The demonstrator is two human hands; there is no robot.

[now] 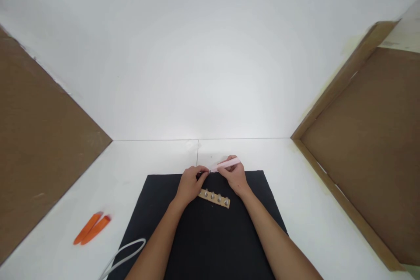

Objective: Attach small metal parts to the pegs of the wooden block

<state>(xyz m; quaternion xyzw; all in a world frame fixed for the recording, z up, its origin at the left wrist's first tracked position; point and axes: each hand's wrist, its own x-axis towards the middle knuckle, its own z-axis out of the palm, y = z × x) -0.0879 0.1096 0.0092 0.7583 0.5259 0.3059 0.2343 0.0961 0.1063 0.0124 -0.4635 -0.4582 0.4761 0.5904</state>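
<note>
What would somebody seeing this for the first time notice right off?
Probably the two bright orange strips, lying side by side on the white tabletop left of the black mat. Next, at the mat's far edge, the right hand holds a pale pink pen-like tool angled toward the left hand's fingertips. Just nearer lies a tan strip bearing a row of silvery pieces.

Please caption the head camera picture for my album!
Right hand holds a slim pink tool near the left hand at a black mat.
</note>
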